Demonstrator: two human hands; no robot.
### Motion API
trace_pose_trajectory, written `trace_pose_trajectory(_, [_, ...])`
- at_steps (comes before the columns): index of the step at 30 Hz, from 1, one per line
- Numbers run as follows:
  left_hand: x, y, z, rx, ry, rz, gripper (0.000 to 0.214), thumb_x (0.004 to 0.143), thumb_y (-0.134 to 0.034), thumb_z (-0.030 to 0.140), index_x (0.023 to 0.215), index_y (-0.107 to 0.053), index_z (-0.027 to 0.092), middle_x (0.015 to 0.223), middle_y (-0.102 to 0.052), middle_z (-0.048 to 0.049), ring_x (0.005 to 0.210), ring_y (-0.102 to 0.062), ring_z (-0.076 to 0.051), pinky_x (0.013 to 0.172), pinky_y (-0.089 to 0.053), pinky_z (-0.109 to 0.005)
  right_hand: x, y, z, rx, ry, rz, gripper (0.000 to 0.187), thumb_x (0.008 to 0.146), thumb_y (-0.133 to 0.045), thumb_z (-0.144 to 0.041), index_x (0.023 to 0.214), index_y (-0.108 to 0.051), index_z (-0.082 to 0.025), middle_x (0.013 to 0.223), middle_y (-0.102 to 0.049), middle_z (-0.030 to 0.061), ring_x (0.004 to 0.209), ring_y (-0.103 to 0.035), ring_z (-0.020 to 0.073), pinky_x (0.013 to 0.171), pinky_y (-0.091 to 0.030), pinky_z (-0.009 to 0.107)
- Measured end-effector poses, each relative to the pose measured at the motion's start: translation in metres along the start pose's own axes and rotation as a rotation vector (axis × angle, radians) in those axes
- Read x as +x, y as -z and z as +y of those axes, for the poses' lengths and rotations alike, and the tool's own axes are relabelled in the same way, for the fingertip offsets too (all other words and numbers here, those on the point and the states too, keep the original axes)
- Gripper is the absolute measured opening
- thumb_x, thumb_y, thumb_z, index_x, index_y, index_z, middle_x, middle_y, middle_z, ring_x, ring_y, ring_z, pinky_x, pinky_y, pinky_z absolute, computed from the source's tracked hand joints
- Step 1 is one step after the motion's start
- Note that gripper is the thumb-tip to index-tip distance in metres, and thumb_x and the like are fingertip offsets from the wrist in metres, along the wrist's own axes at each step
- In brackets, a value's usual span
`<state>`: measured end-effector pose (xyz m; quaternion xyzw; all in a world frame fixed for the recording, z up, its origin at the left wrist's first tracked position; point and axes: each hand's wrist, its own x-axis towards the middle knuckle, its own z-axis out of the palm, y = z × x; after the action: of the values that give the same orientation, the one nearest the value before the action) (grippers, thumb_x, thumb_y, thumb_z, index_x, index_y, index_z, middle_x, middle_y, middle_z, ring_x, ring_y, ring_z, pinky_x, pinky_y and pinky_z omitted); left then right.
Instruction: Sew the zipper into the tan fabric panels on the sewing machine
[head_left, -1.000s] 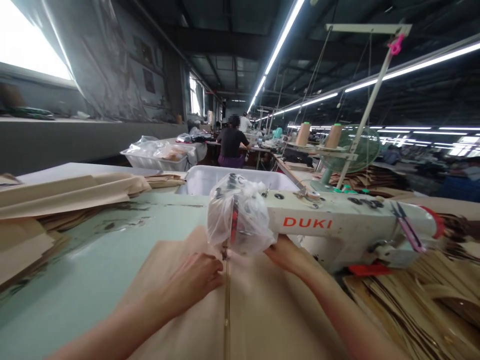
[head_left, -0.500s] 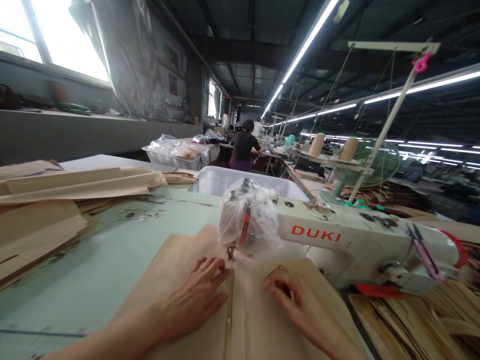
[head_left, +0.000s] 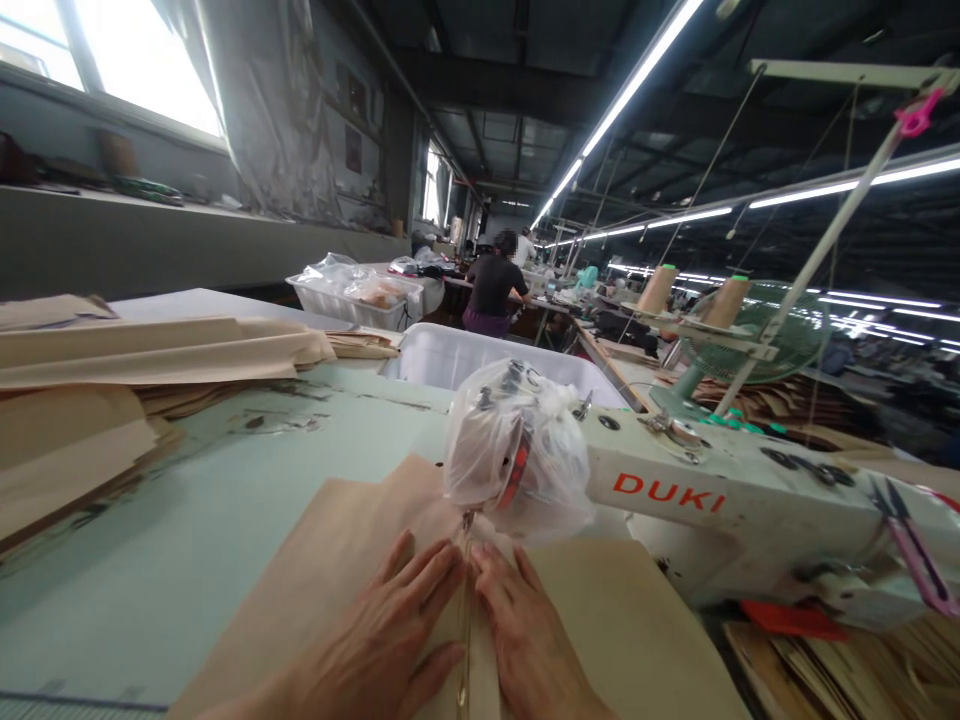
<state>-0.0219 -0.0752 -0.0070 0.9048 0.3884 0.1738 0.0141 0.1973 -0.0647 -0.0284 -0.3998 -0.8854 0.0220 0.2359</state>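
Seam (head_left: 466, 620) points toward needle (head_left: 468, 522); left hand (head_left: 390, 640), right hand (head_left: 525, 640) flanking.

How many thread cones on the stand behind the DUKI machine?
2. Left thread cone and right thread cone sit side by side, next to the green fan. Others may be hidden.
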Motion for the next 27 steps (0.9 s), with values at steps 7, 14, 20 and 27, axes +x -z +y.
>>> trace_pose_trajectory(7, [0.001,0.002,-0.003,0.055,-0.043,0.02,0.064,0.092,-0.062,0.036,0.148,-0.041,0.014,0.148,-0.051,-0.0159,0.136,-0.048,-0.036,0.116,-0.035,-0.059,0.001,0.017,0.003,0.3,-0.273,0.153,0.037,0.1,-0.032,-0.021,0.124,-0.06,-0.018,0.121,-0.069,0.0094,0.113,-0.065,0.0203,0.1,-0.053,0.033])
trace_pose_trajectory(14, [0.005,0.003,-0.008,-0.023,0.0,-0.043,0.064,0.096,-0.057,0.034,0.153,-0.034,0.019,0.155,-0.043,-0.0113,0.142,-0.041,-0.03,0.12,-0.027,-0.06,-0.001,0.038,0.012,0.472,-0.455,0.196,0.032,0.102,-0.036,-0.035,0.102,-0.065,-0.022,0.099,-0.071,0.0044,0.093,-0.068,0.0183,0.081,-0.056,0.025])
trace_pose_trajectory(20, [0.008,-0.001,-0.009,-0.024,-0.004,-0.059,0.061,0.097,-0.054,0.033,0.153,-0.033,0.017,0.153,-0.045,-0.0126,0.142,-0.04,-0.031,0.119,-0.028,-0.062,0.0,0.014,-0.001,-0.02,0.044,-0.005,0.052,0.087,-0.041,-0.007,0.137,-0.052,-0.009,0.148,-0.05,0.0121,0.138,-0.047,0.0252,0.117,-0.038,0.048])
trace_pose_trajectory(27, [0.005,-0.006,-0.006,-0.005,0.005,0.03,0.063,0.097,-0.054,0.033,0.154,-0.03,0.019,0.153,-0.045,-0.0117,0.142,-0.041,-0.029,0.122,-0.025,-0.058,0.004,0.008,-0.004,-0.23,0.062,-0.134,0.052,0.085,-0.039,-0.003,0.134,-0.056,-0.004,0.149,-0.046,0.0163,0.137,-0.048,0.0281,0.112,-0.047,0.047])
